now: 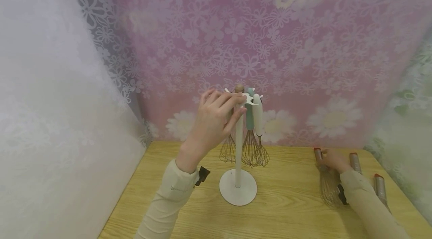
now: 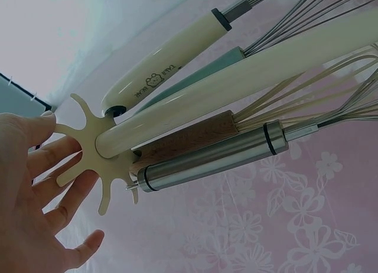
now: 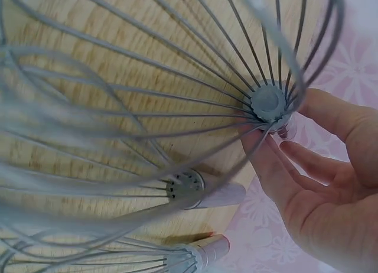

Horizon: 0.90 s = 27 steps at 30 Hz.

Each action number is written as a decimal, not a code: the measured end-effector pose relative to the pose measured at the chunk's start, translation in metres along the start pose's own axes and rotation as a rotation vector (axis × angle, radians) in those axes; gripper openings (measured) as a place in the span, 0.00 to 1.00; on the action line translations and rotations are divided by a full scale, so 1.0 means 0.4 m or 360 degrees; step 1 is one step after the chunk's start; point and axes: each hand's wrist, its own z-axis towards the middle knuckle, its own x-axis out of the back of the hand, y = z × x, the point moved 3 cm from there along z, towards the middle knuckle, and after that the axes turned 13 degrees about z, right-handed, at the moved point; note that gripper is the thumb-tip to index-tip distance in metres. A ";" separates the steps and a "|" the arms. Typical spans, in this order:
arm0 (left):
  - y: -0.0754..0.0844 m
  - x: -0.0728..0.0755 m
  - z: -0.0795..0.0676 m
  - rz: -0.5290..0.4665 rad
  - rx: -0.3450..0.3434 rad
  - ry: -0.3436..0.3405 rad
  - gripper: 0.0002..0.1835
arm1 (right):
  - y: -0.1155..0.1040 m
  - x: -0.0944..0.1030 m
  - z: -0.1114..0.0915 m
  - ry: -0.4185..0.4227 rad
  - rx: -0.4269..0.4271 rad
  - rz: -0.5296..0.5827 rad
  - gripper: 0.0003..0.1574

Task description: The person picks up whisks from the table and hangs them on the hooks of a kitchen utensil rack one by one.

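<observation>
A white whisk stand (image 1: 238, 152) with a round base and a star-shaped hook top (image 2: 97, 146) stands on the table. My left hand (image 1: 216, 117) grips that top, thumb on the near side, fingers spread behind its prongs. From it hang several whisks: a cream-handled whisk (image 2: 171, 60), a green-handled whisk (image 2: 201, 77), a wooden-handled whisk (image 2: 189, 137) and a steel-handled whisk (image 2: 215, 156). At the right, my right hand (image 1: 334, 159) holds a wire whisk (image 1: 327, 186) by its red-ended metal handle, thumb and fingers round it near the wires (image 3: 207, 78).
Two more metal-handled whisks, one (image 1: 355, 163) beyond the right wrist and one (image 1: 379, 186) right of the forearm, lie on the wooden table (image 1: 287, 194). A pink flowered backdrop (image 1: 219, 44) rises behind, and a pale sheet (image 1: 50, 119) stands at the left.
</observation>
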 end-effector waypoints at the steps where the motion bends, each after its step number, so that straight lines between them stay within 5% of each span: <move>1: 0.000 0.000 0.000 0.0001 -0.0001 0.0001 0.14 | 0.000 0.000 -0.001 0.0004 -0.0001 0.0014 0.42; 13: 0.001 0.000 -0.001 -0.0006 0.0002 -0.0009 0.14 | 0.008 -0.009 -0.002 -0.0011 -0.0075 0.0293 0.47; 20: 0.001 -0.002 0.001 -0.0021 -0.0001 0.0003 0.14 | 0.006 0.004 -0.023 0.0172 0.0095 0.0368 0.40; 27: 0.001 -0.001 0.001 -0.0027 0.0002 0.0010 0.14 | -0.015 0.015 -0.043 0.0311 0.0096 0.0429 0.39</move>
